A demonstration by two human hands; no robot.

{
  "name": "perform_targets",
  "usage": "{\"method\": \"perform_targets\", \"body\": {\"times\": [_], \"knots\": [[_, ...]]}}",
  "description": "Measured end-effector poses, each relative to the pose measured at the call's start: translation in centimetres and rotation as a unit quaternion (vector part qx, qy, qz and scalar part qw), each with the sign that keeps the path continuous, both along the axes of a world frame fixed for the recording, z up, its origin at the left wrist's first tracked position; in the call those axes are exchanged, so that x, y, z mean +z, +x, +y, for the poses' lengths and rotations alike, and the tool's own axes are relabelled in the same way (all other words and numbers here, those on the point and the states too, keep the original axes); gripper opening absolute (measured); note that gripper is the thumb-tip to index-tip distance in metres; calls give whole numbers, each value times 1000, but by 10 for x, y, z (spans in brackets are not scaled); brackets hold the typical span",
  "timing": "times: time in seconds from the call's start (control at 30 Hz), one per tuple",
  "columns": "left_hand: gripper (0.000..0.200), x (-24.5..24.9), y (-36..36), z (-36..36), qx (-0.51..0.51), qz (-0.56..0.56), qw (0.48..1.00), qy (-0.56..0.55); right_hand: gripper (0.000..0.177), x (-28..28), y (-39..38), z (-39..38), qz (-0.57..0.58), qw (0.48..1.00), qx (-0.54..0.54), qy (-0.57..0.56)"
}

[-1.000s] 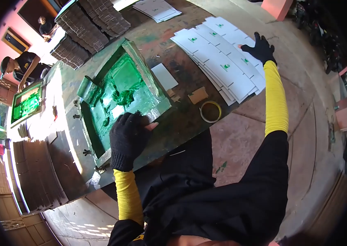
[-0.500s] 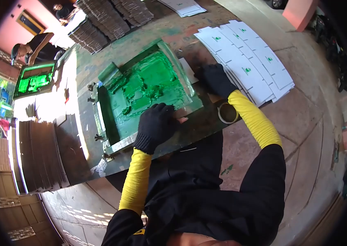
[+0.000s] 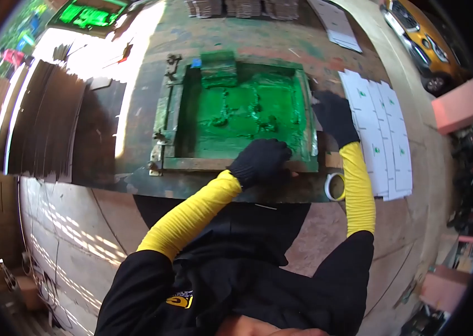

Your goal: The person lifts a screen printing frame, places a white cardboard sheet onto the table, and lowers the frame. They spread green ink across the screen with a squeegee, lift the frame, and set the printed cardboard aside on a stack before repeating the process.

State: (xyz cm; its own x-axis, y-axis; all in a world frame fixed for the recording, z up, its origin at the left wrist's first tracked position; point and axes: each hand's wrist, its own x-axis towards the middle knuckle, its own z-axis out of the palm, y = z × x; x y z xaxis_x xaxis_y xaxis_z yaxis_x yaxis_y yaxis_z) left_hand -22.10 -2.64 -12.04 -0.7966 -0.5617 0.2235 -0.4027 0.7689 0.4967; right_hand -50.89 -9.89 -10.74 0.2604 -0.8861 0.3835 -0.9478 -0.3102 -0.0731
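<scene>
A screen printing frame (image 3: 203, 164) lies on the table, its mesh covered in wet green ink (image 3: 256, 106). My left hand (image 3: 261, 161), in a black glove, is closed over the frame's near rim toward the right corner. An ink-coated squeegee (image 3: 218, 70) leans at the far left of the frame. Just off the frame's right side is my right hand (image 3: 337, 119), gloved too, its fingers dark and blurred beside a white sheet edge (image 3: 318, 119). White sheets with small green prints (image 3: 379, 140) lie overlapping to its right.
A tape roll (image 3: 335, 187) sits at the near table edge. Hinge clamps (image 3: 161, 137) hold the frame's left side. Tall cardboard stacks (image 3: 40, 120) stand left, more stacks (image 3: 242, 8) at the far edge. Another green-inked frame (image 3: 88, 15) is far left.
My view has turned, so the frame now appears squarer and the co-workers at the far left are out of sight. My left hand stays at the near rim, my right beside the frame.
</scene>
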Motion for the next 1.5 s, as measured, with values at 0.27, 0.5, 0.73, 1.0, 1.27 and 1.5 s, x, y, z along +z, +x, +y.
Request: {"method": "perform_targets", "body": {"times": [0.27,0.5,0.73,1.0,1.27,1.5], "knots": [[43,7,1,4,11,4,1000,24,79,12,206,-159,-13,998,63,-3],[46,-2,-2,-1,41,-1,997,58,88,25,242,-208,100,981,86,140],[45,1,2,1,10,30,999,34,85,30,244,-145,85,988,77,104],[45,-1,1,5,11,21,999,27,74,25,141,-135,47,991,109,-63],[47,-1,2,7,15,7,1000,23,77,-2,101,-111,90,990,59,-93],[46,-1,2,5,15,11,999,29,75,9,102,-67,76,993,65,-69]]}}
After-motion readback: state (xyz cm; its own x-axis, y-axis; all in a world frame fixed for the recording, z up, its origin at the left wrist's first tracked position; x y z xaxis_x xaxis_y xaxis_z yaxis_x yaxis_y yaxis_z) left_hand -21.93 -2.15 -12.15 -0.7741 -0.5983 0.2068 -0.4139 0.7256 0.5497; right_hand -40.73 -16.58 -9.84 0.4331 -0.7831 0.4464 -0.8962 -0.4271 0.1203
